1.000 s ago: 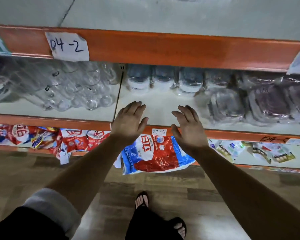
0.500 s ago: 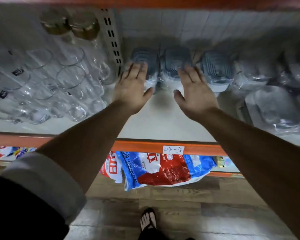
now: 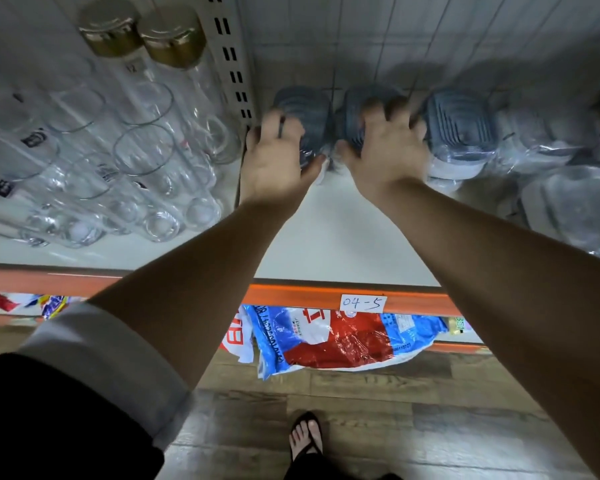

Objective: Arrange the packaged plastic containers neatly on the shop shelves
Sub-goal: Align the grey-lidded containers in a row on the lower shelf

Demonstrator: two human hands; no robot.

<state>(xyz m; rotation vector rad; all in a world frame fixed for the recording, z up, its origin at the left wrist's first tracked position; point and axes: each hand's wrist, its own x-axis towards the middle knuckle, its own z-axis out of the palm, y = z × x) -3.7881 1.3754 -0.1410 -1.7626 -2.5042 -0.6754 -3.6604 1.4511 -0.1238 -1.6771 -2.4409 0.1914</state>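
Three wrapped plastic containers with grey-blue ribbed lids stand in a row at the back of the white shelf (image 3: 343,237). My left hand (image 3: 278,161) grips the leftmost container (image 3: 303,102), fingers curled over its lid beside the shelf upright. My right hand (image 3: 385,150) grips the middle container (image 3: 368,98), thumb on its left side. The third container (image 3: 459,129) stands free to the right, close to my right hand. More clear wrapped containers (image 3: 568,202) are piled at the far right.
Clear drinking glasses (image 3: 142,147) and two gold-capped glass bottles (image 3: 170,39) fill the shelf bay to the left of the perforated upright (image 3: 231,64). An orange shelf edge carries a label "04-5" (image 3: 362,302). A red-blue bag (image 3: 336,337) hangs off the lower shelf.
Both hands have reached further in and closed over the two left containers, where before they hovered flat just in front of them. The view has moved closer to the shelf.
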